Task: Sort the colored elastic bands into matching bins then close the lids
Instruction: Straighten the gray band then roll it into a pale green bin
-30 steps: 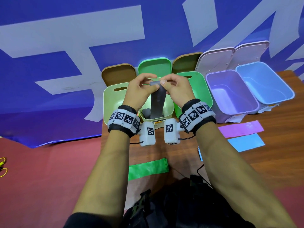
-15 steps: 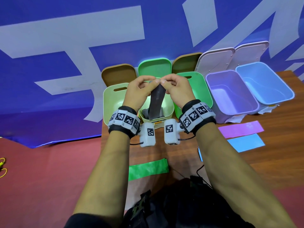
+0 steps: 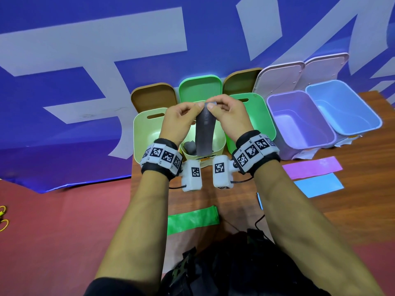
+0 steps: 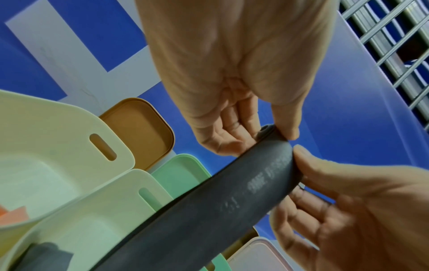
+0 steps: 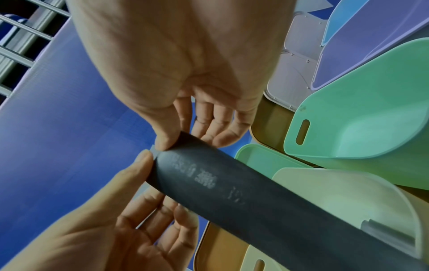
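Only the head view takes in the whole row of open bins along the far edge of the tabletop (image 3: 352, 210): a pale green bin (image 3: 147, 133) at the left, a pale yellow bin (image 3: 218, 144) beneath the hands, a green bin (image 3: 260, 116), a purple bin (image 3: 299, 122) and a blue bin (image 3: 344, 107) at the far right corner. It also shows a green band (image 3: 192, 220) lying flat near the front edge, and a purple band (image 3: 312, 167) with a blue band (image 3: 318, 185) just beside it towards the right edge.

The wrist views add what the head view cannot resolve: faint, smeared white print on the grey band (image 4: 209, 210), unreadable, and an orange scrap (image 4: 14, 214) inside the pale green bin.

Both hands hold the grey band by its top end above the pale yellow bin. The left hand (image 3: 179, 122) pinches it between thumb and forefinger, the other fingers loosely curled; the right hand (image 3: 228, 118) pinches the same end from the other side, its remaining fingers relaxed. The band hangs down into the bin, where its lower end meets a crumpled grey heap (image 3: 190, 147).

The arms hide the pale yellow bin's front wall, and a blue sliver (image 3: 259, 200) by the right forearm is too covered to identify.
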`<state>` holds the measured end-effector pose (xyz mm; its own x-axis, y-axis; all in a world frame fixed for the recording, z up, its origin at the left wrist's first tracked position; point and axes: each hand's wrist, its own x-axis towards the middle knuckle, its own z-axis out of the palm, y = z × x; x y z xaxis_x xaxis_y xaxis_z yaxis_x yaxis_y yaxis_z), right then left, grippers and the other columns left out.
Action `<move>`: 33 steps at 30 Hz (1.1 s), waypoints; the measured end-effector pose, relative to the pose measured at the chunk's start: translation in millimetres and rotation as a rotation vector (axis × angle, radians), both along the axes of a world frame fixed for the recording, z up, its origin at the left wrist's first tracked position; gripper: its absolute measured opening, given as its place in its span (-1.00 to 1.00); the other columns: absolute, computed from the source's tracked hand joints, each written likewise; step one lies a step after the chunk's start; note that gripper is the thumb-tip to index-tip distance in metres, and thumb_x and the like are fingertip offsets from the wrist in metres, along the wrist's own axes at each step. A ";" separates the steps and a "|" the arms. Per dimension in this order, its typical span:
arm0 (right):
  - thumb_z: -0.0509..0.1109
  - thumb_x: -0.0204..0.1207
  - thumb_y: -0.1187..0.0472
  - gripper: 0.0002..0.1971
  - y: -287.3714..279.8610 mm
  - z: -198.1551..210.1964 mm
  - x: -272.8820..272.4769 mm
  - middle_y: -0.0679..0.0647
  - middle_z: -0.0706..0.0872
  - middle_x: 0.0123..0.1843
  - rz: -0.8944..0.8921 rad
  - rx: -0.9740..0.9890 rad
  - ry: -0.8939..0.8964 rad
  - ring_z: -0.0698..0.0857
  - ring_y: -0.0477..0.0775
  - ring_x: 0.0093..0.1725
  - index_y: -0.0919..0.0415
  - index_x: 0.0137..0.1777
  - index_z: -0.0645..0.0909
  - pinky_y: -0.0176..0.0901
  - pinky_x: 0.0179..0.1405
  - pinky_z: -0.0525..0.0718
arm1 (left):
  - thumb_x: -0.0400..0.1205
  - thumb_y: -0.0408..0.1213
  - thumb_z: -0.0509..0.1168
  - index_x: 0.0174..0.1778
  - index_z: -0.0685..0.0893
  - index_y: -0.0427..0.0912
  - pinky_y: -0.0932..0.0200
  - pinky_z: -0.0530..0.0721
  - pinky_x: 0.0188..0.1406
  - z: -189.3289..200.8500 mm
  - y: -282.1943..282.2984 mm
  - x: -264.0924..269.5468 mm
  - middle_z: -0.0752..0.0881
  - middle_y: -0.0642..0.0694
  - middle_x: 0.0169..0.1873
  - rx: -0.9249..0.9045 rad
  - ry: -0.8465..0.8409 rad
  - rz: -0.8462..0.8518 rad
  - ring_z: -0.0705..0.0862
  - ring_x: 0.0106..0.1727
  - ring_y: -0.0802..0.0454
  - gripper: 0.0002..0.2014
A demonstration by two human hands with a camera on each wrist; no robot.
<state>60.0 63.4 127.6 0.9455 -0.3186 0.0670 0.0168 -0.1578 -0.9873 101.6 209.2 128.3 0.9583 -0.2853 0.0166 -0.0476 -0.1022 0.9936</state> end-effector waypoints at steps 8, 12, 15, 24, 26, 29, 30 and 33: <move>0.40 0.62 0.14 -0.89 0.7 -7.5 4.5 -0.02 0.80 -0.13 -0.030 -0.058 0.044 0.76 0.00 -0.05 0.11 -0.04 0.75 0.02 0.14 0.75 | 0.60 -0.47 0.42 0.03 0.74 -0.32 0.21 0.70 -0.02 1.5 0.2 -0.3 0.78 -0.14 -0.15 -0.046 -0.038 -0.023 0.73 -0.11 0.12 -0.88; 0.40 0.63 0.24 -0.89 1.3 -2.4 4.0 0.12 0.80 -0.03 -0.014 0.034 0.016 0.76 0.03 0.03 0.15 0.10 0.71 0.00 0.23 0.74 | 0.64 -0.36 0.40 -0.09 0.77 -0.25 0.23 0.63 -0.15 -1.0 -0.1 1.1 0.76 -0.04 -0.25 -0.023 -0.024 0.025 0.65 -0.22 0.17 -0.94; 0.40 0.59 0.38 -0.86 2.1 -0.2 3.6 0.02 0.74 -0.12 0.007 0.052 -0.005 0.71 -0.06 -0.05 0.21 0.10 0.69 -0.16 0.14 0.71 | 0.66 -0.28 0.39 -0.16 0.76 -0.25 0.19 0.61 -0.18 0.2 0.1 2.6 0.71 0.03 -0.34 -0.015 -0.025 0.067 0.59 -0.30 0.18 -0.86; 0.39 0.60 0.20 -0.87 1.5 -8.5 10.4 0.04 0.80 -0.11 -0.050 -0.014 0.029 0.77 0.11 0.00 -0.03 -0.14 0.69 0.18 0.19 0.74 | 0.58 -0.52 0.38 0.10 0.73 -0.27 0.25 0.69 0.05 6.0 1.9 -0.7 0.74 -0.08 -0.06 -0.016 -0.072 -0.008 0.68 -0.07 0.23 -0.79; 0.40 0.61 0.13 -0.89 2.2 -8.2 10.2 0.04 0.80 -0.12 -0.048 0.004 0.037 0.77 0.11 -0.01 -0.02 -0.15 0.69 0.23 0.19 0.74 | 0.60 -0.48 0.38 0.05 0.75 -0.26 0.19 0.69 0.07 6.3 1.4 -0.2 0.76 -0.14 -0.07 -0.011 -0.078 -0.004 0.69 -0.06 0.16 -0.86; 0.44 0.59 0.11 -0.95 3.1 -5.2 6.8 0.04 0.82 -0.07 -0.010 0.062 0.045 0.79 0.06 0.04 0.01 -0.01 0.71 0.20 0.21 0.74 | 0.64 -0.42 0.37 0.02 0.75 -0.29 0.23 0.68 -0.03 3.6 0.8 1.6 0.75 -0.13 -0.11 -0.022 -0.069 0.021 0.68 -0.10 0.15 -0.91; 0.44 0.58 0.15 -0.89 3.0 -4.3 5.7 0.05 0.81 -0.02 0.002 0.063 0.041 0.78 0.04 0.09 0.03 0.07 0.71 0.16 0.21 0.75 | 0.65 -0.41 0.36 0.00 0.75 -0.28 0.28 0.65 -0.07 2.7 0.9 2.4 0.75 -0.10 -0.13 -0.014 -0.066 0.030 0.68 -0.12 0.18 -0.92; 0.41 0.58 0.33 -0.84 3.2 -1.0 3.7 0.01 0.78 -0.02 0.019 0.050 0.000 0.74 -0.01 0.10 0.17 0.11 0.72 0.08 0.22 0.74 | 0.67 -0.36 0.35 -0.04 0.76 -0.29 0.28 0.64 -0.12 -0.3 1.3 3.5 0.75 -0.04 -0.18 -0.007 -0.049 0.037 0.67 -0.17 0.21 -0.91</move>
